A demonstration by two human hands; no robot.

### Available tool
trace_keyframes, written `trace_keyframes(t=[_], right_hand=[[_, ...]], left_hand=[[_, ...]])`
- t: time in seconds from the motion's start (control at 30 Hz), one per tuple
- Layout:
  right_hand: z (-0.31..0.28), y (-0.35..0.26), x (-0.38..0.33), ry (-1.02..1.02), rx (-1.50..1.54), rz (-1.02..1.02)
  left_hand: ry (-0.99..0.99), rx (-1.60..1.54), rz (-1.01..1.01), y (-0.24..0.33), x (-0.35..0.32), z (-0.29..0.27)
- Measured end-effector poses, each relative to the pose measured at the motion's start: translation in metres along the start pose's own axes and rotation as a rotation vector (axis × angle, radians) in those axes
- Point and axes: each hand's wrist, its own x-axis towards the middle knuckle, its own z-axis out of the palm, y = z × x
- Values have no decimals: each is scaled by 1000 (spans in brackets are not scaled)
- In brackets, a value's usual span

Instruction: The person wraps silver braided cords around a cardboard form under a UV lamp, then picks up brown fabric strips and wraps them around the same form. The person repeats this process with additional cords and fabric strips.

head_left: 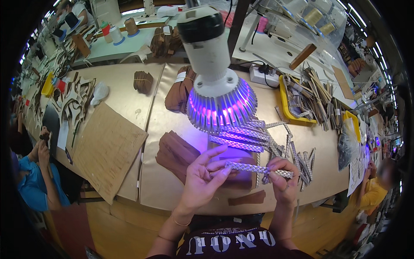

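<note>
A silvery braided strap (248, 168) stretches between my two hands above the table. My left hand (202, 175) has its thumb and a finger at the strap's left end, the other fingers loosely curved. Near the right end, my right hand (283, 179) pinches the strap between thumb and fingers. Just beyond, under the purple-lit lamp (222, 101), more braided straps (241, 140) lie side by side. Below my hands is a brown block (237, 183), partly hidden by them. A fanned stack of brown leather pieces (174, 155) lies left of it.
Loose braided straps (302, 162) are scattered at right, near a yellow tray (286, 105) of strips. A brown board (108, 149) lies at left; a single brown strip (246, 198) is near the front edge. People work at far left (39, 185) and right (373, 192).
</note>
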Motion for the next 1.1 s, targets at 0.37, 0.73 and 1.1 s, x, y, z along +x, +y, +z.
trace_keyframes(t=[0.37,0.73,1.1], right_hand=[[19,-7,27,180,-604,-139],[49,-31,25,-249,-1293,-131],[45,-8,36,-260,-1069,94]], left_hand=[[62,-42,10,2,9,-15],[139,114,236,-23,-10,-4],[357,560,230,-56,0,-20]])
